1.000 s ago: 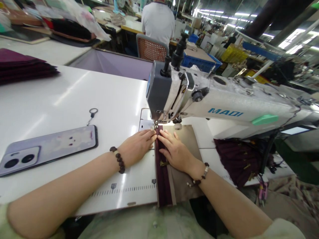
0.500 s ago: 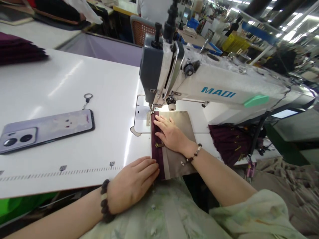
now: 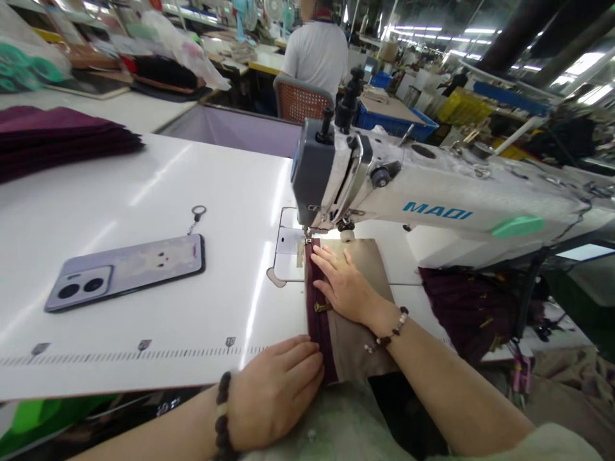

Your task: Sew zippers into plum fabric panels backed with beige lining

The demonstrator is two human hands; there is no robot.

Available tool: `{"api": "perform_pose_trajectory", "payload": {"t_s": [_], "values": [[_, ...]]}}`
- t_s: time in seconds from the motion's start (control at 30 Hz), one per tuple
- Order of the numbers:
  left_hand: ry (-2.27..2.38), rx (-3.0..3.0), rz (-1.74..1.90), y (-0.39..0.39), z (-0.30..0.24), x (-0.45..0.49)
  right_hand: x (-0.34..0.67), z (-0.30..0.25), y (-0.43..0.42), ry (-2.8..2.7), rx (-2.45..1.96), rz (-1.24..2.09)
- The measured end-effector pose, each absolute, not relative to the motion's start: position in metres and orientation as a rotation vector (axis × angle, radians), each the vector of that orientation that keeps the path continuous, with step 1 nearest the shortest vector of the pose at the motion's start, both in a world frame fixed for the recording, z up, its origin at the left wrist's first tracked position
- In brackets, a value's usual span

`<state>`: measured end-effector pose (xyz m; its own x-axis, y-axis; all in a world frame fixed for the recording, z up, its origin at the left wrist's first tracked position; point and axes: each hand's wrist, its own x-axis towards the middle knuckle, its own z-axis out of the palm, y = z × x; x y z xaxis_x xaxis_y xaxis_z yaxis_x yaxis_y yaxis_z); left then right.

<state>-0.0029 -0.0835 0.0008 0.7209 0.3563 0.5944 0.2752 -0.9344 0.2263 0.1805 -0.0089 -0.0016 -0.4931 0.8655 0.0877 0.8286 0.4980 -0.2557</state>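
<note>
A wide white counter (image 3: 144, 192) fills the view, with a printed ruler scale (image 3: 144, 352) running along its near edge. On its right side stands a white sewing machine (image 3: 432, 192) with blue lettering on its arm and a grey head facing the person. At the far left of the counter lies a stack of maroon fabric (image 3: 57, 137). To the right, below the machine's arm, a pile of dark maroon pieces (image 3: 461, 301) hangs off the counter's edge. Behind the counter, another person in a white shirt (image 3: 317, 51) sits on a mesh-backed chair (image 3: 300, 99), turned away.

A tan fabric panel (image 3: 369, 269) lies flat under the machine head and reaches back to the near edge of the counter. A maroon zipper strip (image 3: 314, 320) runs along its left edge, its far end right at the needle. A phone (image 3: 129, 272) lies face down to the left, well apart from the panel.

The right hand (image 3: 348, 288) rests palm down on the panel. Its fingers (image 3: 327, 259) are stretched forward and held close together, pressing the cloth just beside the needle. The left hand (image 3: 273, 397) sits at the counter's near edge. Its fingers (image 3: 302, 358) lie together, their tips touching the near end of the zipper strip. The thumb is hidden, so I cannot tell whether it pinches the strip.

Each wrist wears a bead bracelet, a dark one on the left (image 3: 221, 416) and a thinner one on the right (image 3: 391, 330). A small key ring (image 3: 198, 211) trails from the phone's far corner. A brass zipper pull (image 3: 323, 307) shows on the strip beside the right palm.
</note>
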Motion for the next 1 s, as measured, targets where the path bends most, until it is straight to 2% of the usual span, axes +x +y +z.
{"api": "perform_pose_trajectory", "payload": {"t_s": [0.27, 0.57, 0.77, 0.83, 0.93, 1.0], "values": [[0.488, 2.803, 0.880, -0.083, 0.002, -0.007, 0.178, -0.001, -0.011, -2.530, -1.504, 0.277], [0.457, 2.826, 0.679, -0.091, -0.019, -0.004, 0.177, -0.001, -0.010, -2.558, -1.504, 0.251], [0.540, 2.884, 0.575, -0.062, 0.002, -0.036, 0.183, -0.024, -0.010, -2.530, -1.378, -0.037], [0.849, 2.923, 0.651, -0.032, 0.023, -0.084, 0.191, -0.042, -0.006, -2.532, -1.281, -0.177], [1.925, 2.722, 0.461, 0.012, 0.059, -0.189, 0.208, -0.076, 0.005, -2.563, -1.171, -0.299], [2.402, 2.461, 0.407, 0.031, 0.077, -0.265, 0.219, -0.101, 0.014, -2.542, -1.099, -0.336]]}}
